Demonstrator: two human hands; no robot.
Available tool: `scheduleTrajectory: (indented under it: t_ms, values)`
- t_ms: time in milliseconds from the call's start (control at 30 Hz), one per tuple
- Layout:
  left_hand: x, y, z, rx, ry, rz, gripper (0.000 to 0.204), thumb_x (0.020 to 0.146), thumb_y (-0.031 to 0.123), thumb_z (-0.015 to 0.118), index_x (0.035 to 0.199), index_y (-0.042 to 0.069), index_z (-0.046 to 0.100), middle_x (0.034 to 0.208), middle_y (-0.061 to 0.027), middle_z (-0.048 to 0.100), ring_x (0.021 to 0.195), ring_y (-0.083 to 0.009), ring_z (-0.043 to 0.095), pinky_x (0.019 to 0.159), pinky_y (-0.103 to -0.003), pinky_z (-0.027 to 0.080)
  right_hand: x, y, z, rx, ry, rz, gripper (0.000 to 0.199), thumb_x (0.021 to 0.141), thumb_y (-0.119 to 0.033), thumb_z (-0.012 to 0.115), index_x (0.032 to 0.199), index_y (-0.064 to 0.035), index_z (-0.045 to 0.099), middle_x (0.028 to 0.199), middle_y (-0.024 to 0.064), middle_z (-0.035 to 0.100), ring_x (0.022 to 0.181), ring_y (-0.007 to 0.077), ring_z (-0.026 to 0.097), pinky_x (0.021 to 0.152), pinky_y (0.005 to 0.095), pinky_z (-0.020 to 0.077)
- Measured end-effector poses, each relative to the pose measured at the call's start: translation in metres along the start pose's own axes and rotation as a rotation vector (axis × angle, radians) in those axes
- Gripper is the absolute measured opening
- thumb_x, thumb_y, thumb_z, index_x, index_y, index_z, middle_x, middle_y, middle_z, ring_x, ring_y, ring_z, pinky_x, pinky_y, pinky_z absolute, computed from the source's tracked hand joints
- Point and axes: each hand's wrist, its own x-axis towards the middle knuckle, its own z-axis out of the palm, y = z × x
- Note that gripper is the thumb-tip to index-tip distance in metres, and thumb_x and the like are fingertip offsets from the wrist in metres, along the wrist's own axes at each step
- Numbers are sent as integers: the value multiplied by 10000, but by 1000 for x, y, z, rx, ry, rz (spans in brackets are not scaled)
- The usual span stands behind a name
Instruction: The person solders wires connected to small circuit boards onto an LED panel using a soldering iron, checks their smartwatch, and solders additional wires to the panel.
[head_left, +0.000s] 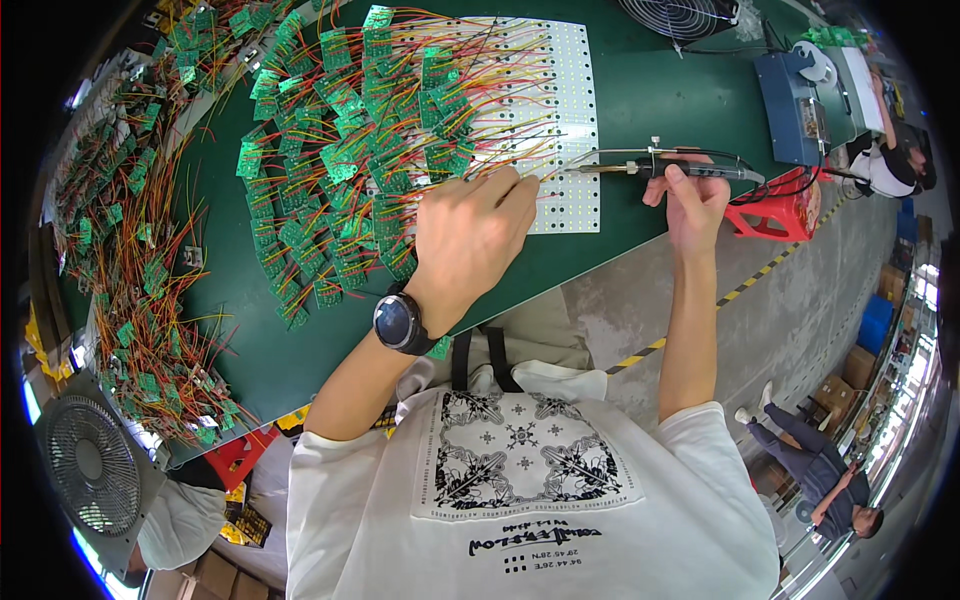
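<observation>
My right hand [690, 200] is wrapped round a black soldering iron [700, 170] with a thin metal feed tube [610, 152] along its top. The iron's tip points left, over a white panel [575, 60] with rows of small pads. My left hand [475, 235], with a black watch [397, 320] on its wrist, is closed at the panel's lower part. Its fingertips pinch a thin wire close to the iron's tip; the fingers partly hide it. Many small green circuit boards [345, 160] with red and yellow wires lie beside and over the panel's left part.
More wired boards [150, 270] are heaped along the table's left side. On the green table [660, 100] stand a round fan [682, 15] and a blue unit [790, 105] with a solder reel. A red stool [775, 215] is at the right. Other people are farther off.
</observation>
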Motion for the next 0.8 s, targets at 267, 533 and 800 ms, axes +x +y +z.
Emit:
scheduleTrajectory:
  t_ms: [267,533,800]
  values:
    - [1,1,-6,-8,-52,-1,113,825,136,718,935,115,709,753,-11,593,536,-194,577,481,-329,431,1,0,1,40,56,4,256,903,-19,639,1125,101,600,809,141,676,582,190,640,520,283,483]
    - [3,-3,-15,-87,-198,44,156,823,149,714,977,128,727,825,-4,629,582,-201,613,511,-339,457,-1,-1,-1,20,33,11,268,905,-25,642,1137,101,597,792,139,673,576,188,636,519,278,479]
    - [4,-6,-14,-60,-213,64,109,810,86,704,910,129,717,866,3,637,599,-189,633,511,-324,480,0,0,-3,12,2,28,272,900,-13,637,1144,101,598,797,140,677,579,188,638,528,279,486]
